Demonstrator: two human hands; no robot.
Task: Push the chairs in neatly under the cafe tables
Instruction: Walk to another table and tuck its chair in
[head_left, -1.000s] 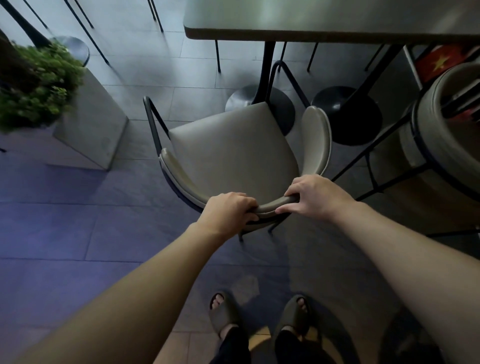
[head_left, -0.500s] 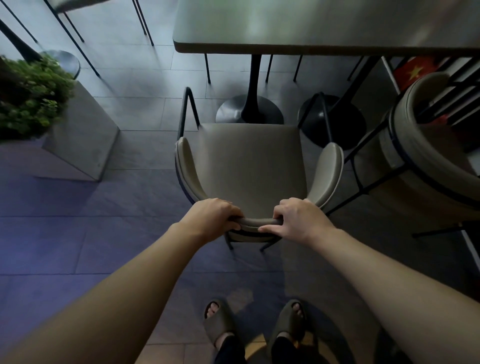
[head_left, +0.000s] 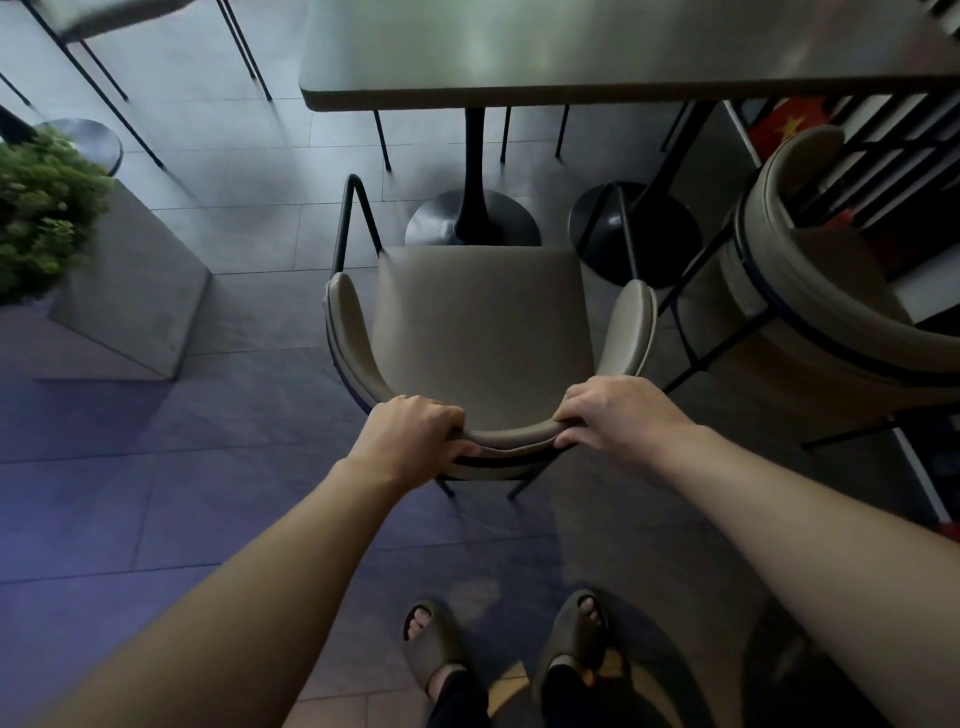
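The curved top edge of the beige padded armchair with the thin black metal frame is gripped by both hands: the left hand is wrapped over the backrest towards its left end, thumb underneath, and the right hand is curled round it towards the right end. Over the last second the chair has been swung round from a skewed angle, so that its seat is now squared to the long edge of the grey rectangular cafe table, with the front of the seat pointing at the black pedestal leg and its round base. It has not yet been slid under; the seat lies wholly clear of the tabletop (a strip of tiled floor is seen between them). With the alignment done, a straight forward push is judged to be what remains. A second beige armchair stands just beside it on the right, and a grey concrete planter with green foliage stands well apart on the left, so a drift to the right is the likelier snag.
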